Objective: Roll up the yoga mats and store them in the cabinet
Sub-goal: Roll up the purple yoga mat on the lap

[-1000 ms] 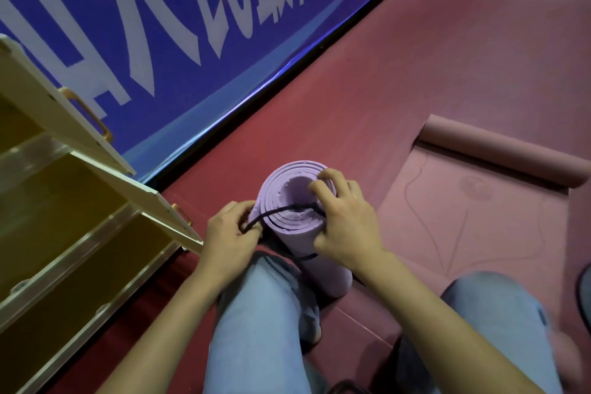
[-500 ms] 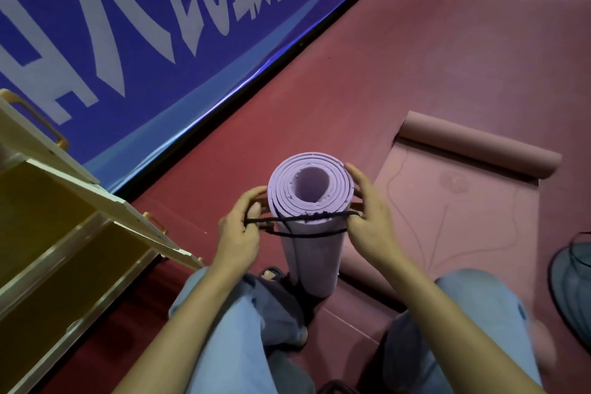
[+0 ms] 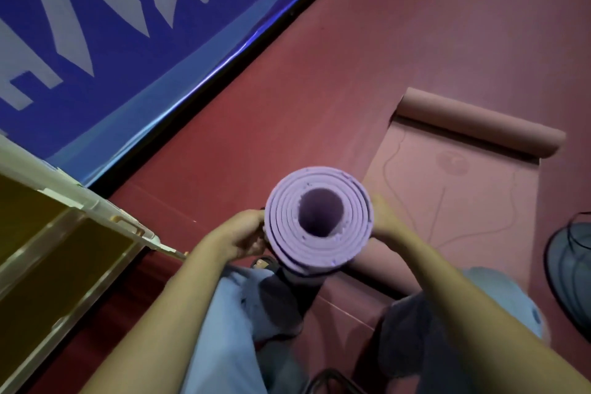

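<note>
A red floor (image 3: pixel 415 25) runs along a blue banner (image 3: pixel 112 25). A wooden cabinet (image 3: pixel 48 249) stands open at left. A pink yoga mat (image 3: pixel 463 185) lies half unrolled. The rolled purple yoga mat (image 3: pixel 319 233) stands upright between the knees, left hand (image 3: pixel 236 235) and right hand (image 3: pixel 383 221) gripping its sides, fingers curled round it.
</note>
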Demonstrator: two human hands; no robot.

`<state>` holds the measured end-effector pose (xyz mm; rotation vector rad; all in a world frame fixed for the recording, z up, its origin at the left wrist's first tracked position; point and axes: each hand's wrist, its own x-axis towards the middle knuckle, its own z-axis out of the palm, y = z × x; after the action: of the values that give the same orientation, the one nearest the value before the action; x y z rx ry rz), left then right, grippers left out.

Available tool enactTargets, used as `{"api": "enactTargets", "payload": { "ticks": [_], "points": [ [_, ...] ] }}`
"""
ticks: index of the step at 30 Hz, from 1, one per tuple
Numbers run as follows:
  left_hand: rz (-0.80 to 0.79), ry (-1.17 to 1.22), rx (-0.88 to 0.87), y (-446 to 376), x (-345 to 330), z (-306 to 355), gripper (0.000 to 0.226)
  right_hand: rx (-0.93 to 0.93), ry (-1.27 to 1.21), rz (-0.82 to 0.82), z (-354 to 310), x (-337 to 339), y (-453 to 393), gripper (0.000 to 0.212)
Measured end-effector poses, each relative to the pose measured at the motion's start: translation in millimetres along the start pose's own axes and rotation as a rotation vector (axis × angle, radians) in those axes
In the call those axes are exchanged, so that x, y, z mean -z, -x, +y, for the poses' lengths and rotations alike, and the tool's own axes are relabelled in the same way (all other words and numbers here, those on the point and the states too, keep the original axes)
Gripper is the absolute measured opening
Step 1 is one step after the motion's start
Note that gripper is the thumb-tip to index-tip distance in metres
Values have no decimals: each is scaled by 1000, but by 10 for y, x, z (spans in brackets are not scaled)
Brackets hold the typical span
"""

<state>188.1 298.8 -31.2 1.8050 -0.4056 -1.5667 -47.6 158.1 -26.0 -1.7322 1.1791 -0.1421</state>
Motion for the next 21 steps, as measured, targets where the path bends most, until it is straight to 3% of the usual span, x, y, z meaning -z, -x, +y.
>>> {"api": "enactTargets", "payload": {
  "ticks": [2, 4, 6, 8, 11, 13, 15, 18, 19, 21],
  "points": [
    [155, -254, 33, -139, 23, -70, 21, -201, 71, 69, 446, -74, -133, 37],
    [284, -301, 79, -280, 120, -133, 23, -347, 60, 79, 760, -104, -293, 33],
    [365, -371, 69, -408, 206, -186, 13, -361, 129, 101, 842, -45, -446, 41],
    [469, -663, 141, -509, 216, -273, 31, -343, 213, 91, 891, -17, -670, 49],
    [638, -958, 130, -614, 80, -256, 27, -334, 224, 16, 1011, -72, -893, 50],
    [560, -958, -4, -666, 50, -246, 20, -312, 100, -74, 1118, -115, -940, 50],
    [348, -897, -73, -684, 163, -279, 21, -282, 30, -68, 1217, -143, -922, 47],
    [77, -1181, 41, -609, 299, -435, 23, -208, 254, -104, 1298, -147, -797, 48],
    [23, -1312, 68, -564, 286, -504, 40, -167, 351, -198, 1283, -190, -739, 61],
    [-95, -1277, 24, -445, 155, -619, 73, -13, 417, -355, 1148, -348, -559, 100]
  ]
}}
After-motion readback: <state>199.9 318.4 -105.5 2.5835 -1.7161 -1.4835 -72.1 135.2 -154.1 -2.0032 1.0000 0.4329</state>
